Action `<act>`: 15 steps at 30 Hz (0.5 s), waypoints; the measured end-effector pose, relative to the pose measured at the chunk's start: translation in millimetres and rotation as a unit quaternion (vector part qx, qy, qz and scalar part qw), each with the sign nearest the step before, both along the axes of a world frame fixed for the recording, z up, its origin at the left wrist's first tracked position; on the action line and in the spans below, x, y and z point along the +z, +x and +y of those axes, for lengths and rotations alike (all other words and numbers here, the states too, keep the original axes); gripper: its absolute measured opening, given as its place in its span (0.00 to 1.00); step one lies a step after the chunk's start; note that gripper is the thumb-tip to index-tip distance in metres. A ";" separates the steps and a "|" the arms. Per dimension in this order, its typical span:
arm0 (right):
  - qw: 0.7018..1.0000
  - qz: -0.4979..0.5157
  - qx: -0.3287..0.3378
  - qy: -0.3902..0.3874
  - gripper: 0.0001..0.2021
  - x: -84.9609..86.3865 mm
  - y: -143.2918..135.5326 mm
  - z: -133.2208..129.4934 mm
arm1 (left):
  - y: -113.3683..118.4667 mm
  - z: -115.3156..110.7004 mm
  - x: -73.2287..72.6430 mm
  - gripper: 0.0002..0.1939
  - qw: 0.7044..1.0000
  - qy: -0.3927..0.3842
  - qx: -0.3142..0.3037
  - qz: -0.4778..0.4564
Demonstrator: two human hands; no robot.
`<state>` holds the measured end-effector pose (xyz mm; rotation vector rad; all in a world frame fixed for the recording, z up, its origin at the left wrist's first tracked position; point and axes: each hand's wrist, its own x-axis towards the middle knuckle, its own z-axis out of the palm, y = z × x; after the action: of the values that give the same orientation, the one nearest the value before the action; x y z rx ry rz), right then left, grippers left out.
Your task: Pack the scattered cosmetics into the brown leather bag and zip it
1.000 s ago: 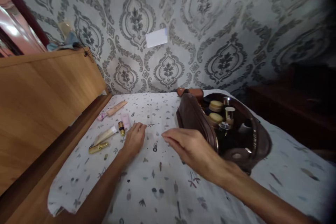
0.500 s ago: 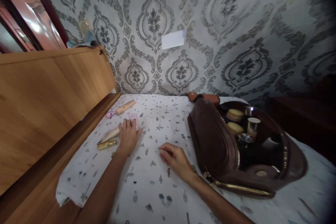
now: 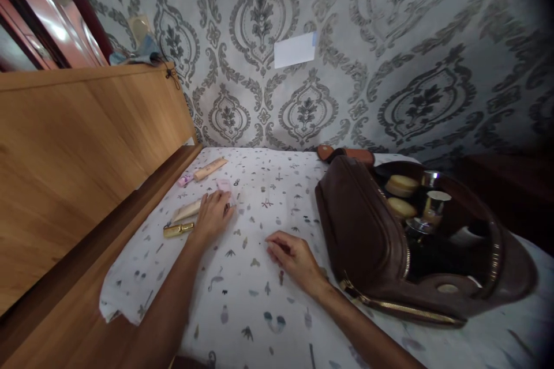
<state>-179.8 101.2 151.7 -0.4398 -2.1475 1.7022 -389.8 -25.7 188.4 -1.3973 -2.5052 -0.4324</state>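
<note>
My left hand [image 3: 213, 214] lies palm down on the patterned white cloth, its thumb apart from the bent fingers. The fingertips touch or cover part of a small pink item [image 3: 224, 184], whose kind I cannot make out. Beside that hand are a pale beige tube [image 3: 187, 211], partly hidden by it, and a shiny gold tube [image 3: 179, 230]. My right hand [image 3: 294, 259] rests on the cloth with its fingers loosely curled and nothing visible in them. To its right stands an unzipped dark brown bag [image 3: 359, 225] holding cosmetics.
Farther back on the cloth [image 3: 259, 300] lie a peach tube [image 3: 210, 168] and a small purple-pink item [image 3: 186, 180]. Inside the bag are yellowish round pads [image 3: 402, 185] and a silver-topped bottle [image 3: 436, 206]. An orange-brown case [image 3: 357, 155] lies behind it. A wooden panel [image 3: 99, 132] borders the left.
The camera view has shifted slightly. Both hands stay at nearly the same places on the cloth, and the objects have not visibly moved.
</note>
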 end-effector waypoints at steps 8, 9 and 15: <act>1.000 0.010 -0.004 -0.029 0.10 -7.9 -1.3 1.5 | -49.9 -53.7 30.6 0.15 0.987 0.065 0.085 -0.117; 1.000 0.009 -0.004 -0.030 0.10 -8.0 -1.3 1.6 | -54.6 -62.4 33.0 0.16 0.984 0.056 0.079 -0.148; 1.000 0.013 -0.001 -0.026 0.09 -8.2 -1.6 2.0 | -59.6 -90.7 35.3 0.17 0.951 -0.034 0.038 -0.305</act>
<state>-181.4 103.3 143.5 -0.4315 -2.0876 1.7569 -449.5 -116.4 223.7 -1.3346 -3.0661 -0.8841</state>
